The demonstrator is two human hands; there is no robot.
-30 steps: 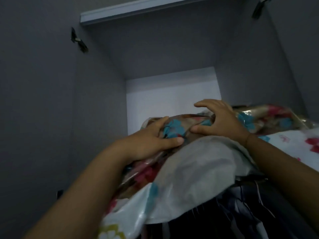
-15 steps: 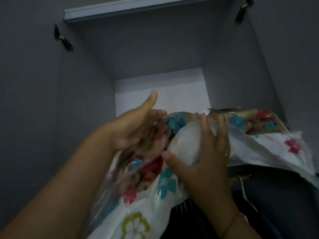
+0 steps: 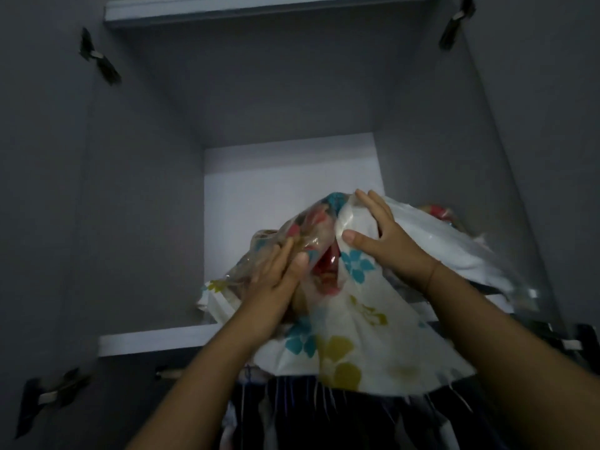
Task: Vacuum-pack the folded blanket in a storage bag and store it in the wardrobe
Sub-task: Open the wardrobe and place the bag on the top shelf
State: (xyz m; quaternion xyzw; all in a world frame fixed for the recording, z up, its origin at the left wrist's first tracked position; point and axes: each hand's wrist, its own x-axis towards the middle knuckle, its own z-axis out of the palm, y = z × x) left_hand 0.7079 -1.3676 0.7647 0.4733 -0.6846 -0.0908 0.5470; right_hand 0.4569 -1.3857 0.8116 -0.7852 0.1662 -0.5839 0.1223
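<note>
Left hand (image 3: 279,274) flat on storage bag (image 3: 357,336), fingers straight, pressing clear plastic, gripping nothing. Right hand (image 3: 386,241) just beside it, fingers spread, palm down on bag's white top. Floral blanket (image 3: 324,277) inside, under both hands. Bundle sits on wardrobe shelf (image 3: 146,341), front edge overhanging hanging clothes (image 3: 324,417) below wrists.
</note>
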